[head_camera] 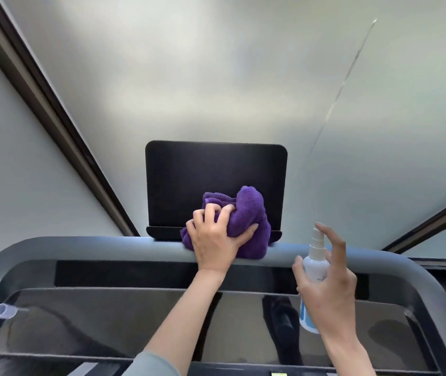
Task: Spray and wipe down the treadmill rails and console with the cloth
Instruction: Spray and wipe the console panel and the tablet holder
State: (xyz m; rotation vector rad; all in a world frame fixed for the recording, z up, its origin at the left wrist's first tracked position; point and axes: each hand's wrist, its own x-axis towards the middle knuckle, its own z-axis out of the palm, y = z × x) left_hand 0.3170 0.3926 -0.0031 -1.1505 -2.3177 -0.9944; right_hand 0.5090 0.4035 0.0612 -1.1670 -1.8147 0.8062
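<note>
At the centre of the frame the left hand (214, 238) grips a bunched purple cloth (239, 218), its fingers (208, 210) curled into the folds and the thumb pressing the cloth's right side. The cloth lies against the lower part of the dark, blank treadmill screen (211, 175) and covers the middle of the small ledge (162, 232) at the screen's foot, its lower edge hanging onto the grey front rail (107, 248) that curves across the frame. The left forearm reaches up from the lower centre, a grey-green sleeve (148, 365) showing at the bottom edge.

At the lower right the right hand (327, 283) holds a small white spray bottle (314, 263) upright, the thumb and lower fingers wrapped round its body; the index finger is raised beside the pump head, and whether it touches the head cannot be told. The bottle sits just right of the cloth, in front of the rail.

Below the rail the glossy black console (107, 321) fills the lower frame and reflects dim shapes. A small clear cap-like object (3, 312) rests on its left side. Behind the screen stands a pale frosted wall panel (216, 77), edged by a dark frame strip (53, 118) running diagonally down from the upper left.
</note>
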